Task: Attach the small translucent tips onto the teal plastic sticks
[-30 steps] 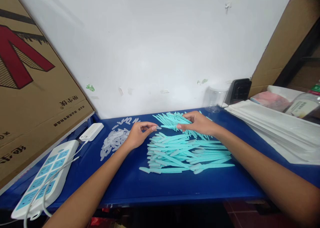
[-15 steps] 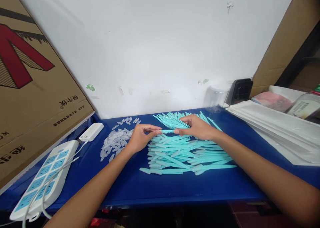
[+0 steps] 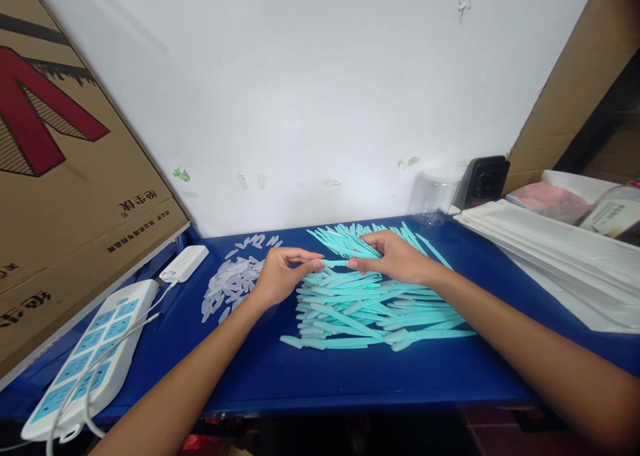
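A turquoise eyebrow razor (image 3: 335, 263) is stretched level between my two hands. My left hand (image 3: 283, 274) pinches its left end between thumb and fingers; whether a cap sits there is hidden by the fingertips. My right hand (image 3: 397, 256) grips the other end, thumb in front and fingers curled behind. Other turquoise razors show beside those curled fingers, and I cannot tell if they are also held. Below the hands lies a heap of turquoise razors (image 3: 345, 316), with another bunch (image 3: 335, 239) behind. To the left is a pile of small translucent caps (image 3: 233, 283).
On the blue table (image 3: 350, 383) a white power strip (image 3: 125, 369) with cables and a white adapter (image 3: 184, 263) lie left, beside a large cardboard box (image 3: 75, 243). A clear jar (image 3: 434, 199) stands at the back right, near stacked white sheets (image 3: 540, 256).
The hands keep the same hold on the razor and have barely moved. The view has shifted very slightly.
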Demonstrator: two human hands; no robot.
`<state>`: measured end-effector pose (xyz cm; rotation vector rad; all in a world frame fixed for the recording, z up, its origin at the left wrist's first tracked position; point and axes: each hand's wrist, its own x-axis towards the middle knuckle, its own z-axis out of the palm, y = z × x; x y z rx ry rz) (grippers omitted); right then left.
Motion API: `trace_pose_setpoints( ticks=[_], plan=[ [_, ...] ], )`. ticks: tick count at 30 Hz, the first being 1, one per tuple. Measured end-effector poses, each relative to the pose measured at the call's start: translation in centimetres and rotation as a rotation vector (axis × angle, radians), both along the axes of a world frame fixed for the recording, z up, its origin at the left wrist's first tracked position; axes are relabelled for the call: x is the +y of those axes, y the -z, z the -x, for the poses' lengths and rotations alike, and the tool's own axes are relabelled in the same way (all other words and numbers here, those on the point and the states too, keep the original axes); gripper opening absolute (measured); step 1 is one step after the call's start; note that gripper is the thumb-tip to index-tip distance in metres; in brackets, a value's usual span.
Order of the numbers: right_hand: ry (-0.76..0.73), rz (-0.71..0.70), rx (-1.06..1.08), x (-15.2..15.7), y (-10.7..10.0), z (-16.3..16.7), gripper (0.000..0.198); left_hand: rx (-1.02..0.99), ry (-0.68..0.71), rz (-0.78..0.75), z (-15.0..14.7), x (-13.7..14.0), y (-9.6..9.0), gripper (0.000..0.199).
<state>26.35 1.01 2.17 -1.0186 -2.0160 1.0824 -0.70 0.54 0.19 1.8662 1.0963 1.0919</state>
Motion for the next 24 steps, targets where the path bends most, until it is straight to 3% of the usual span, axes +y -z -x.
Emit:
trace_pose_setpoints(
  ticks=[8,12,16,20,24],
  plan=[
    [-0.144,-0.019,-0.093,0.0,-0.2,-0.5,0.054,0.26,0.089,-0.13,0.8,-0.6,-2.0,0.025],
    [-0.102,-0.089,-0.151,0.2,0.0,-0.5,0.052,0.378,-0.092,-0.283,2.0,0.6,-1.6,0.028],
    [-0.048,-0.11,-0.178,0.4,0.2,-0.5,0.054,0.706,-0.332,-0.452,4.1,2.6,-0.2,0.024],
    [-0.011,-0.086,-0.17,0.4,0.2,-0.6,0.048,0.957,-0.361,-0.449,5.7,3.8,0.7,0.029],
    [0.01,-0.061,-0.163,0.5,0.3,-0.7,0.044,1.028,-0.386,-0.413,6.1,4.0,0.6,0.031]
  ],
)
